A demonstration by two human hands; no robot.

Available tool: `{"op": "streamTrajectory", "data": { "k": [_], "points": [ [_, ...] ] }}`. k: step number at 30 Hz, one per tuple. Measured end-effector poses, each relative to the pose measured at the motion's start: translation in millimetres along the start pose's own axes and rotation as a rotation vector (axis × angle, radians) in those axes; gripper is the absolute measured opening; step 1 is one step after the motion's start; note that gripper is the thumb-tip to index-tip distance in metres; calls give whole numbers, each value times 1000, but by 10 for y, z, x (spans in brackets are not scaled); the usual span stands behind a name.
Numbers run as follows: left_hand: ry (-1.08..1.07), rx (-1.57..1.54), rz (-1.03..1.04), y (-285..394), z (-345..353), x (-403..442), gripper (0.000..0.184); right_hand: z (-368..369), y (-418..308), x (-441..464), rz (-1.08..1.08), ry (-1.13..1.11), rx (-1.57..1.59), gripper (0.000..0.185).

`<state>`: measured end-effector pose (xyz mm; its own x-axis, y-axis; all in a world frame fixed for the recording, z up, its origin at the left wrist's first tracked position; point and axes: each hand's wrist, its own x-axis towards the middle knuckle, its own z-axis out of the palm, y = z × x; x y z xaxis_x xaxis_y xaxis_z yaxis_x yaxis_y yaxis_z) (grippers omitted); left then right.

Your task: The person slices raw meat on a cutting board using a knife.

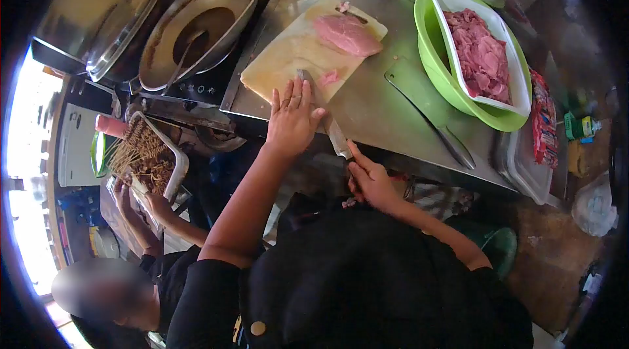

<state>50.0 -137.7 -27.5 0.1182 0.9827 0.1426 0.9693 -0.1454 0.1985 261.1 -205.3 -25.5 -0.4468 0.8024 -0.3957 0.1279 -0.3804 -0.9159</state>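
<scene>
Pink meat [347, 36] lies on the far right of the cutting board [275, 66] while our right hand [375, 185] grips the knife [340, 145] and our left hand [292, 119] spreads flat over part of its blade [333, 131], where a sudden slip could cut us.

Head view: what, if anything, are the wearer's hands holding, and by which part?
The right hand holds the knife by its handle; the left hand, fingers outstretched, overlaps the blade without a clear grip.
</scene>
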Motion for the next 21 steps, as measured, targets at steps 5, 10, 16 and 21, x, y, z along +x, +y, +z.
{"op": "streamTrajectory", "data": {
  "k": [5,10,16,21],
  "points": [
    [-11,-35,27,-16,-20,-10,63,-5,-2,332,-158,-2,-98,49],
    [11,-16,24,-47,23,4,64,78,-186,268,-18,-8,17,49],
    [-1,-46,22,-51,12,-13,63,23,-43,133,-51,-28,-35,49],
    [15,-27,21,-79,50,1,64,89,-181,361,-17,-36,15,49]
  ]
}}
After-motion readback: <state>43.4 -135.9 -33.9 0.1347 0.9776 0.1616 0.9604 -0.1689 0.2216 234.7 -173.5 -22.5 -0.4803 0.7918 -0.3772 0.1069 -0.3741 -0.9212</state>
